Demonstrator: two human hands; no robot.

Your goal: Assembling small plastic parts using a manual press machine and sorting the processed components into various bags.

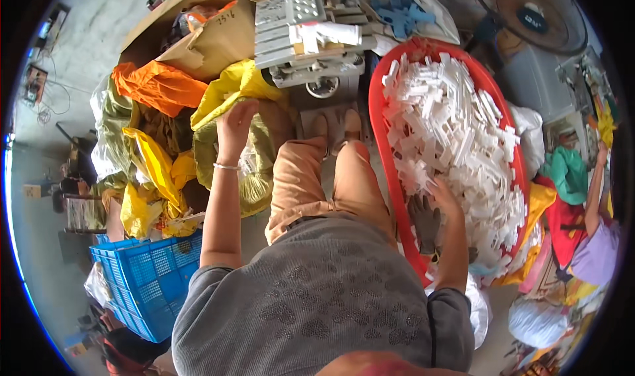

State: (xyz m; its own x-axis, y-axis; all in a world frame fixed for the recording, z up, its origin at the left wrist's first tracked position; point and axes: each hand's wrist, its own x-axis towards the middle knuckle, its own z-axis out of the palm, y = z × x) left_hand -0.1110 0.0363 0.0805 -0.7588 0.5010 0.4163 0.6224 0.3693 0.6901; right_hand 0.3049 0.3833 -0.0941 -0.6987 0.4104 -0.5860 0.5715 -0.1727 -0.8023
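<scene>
The white parts (463,125) fill the red tub (379,111) at your 3 o'clock; they are small, stiff-looking and shiny, with straight arms, and lie every which way in a big heap. Another white part (331,35) lies on the metal machine (307,5) at 12 o'clock. A gray glove (423,220) lies in the tub near 4 o'clock, just beside your right hand, and covers a bit of the heap. The fan (529,15) stands near 2 o'clock, past the tub. A yellow bag (241,88) is at 11 o'clock, above a green sack (258,191), with an orange bag (159,85) at 10 and a blue crate (149,283) at 8. Far off at 3 o'clock, another person's arm (595,187) reaches up. Your right hand (444,197) is over the near side of the heap, arm bent, fingers partly spread at the parts; I cannot tell if they grip one. Your left hand (236,120) is up at 10 o'clock by the yellow bag, arm stretched out, fingers bent; I cannot tell how wide they are or if they hold anything.
</scene>
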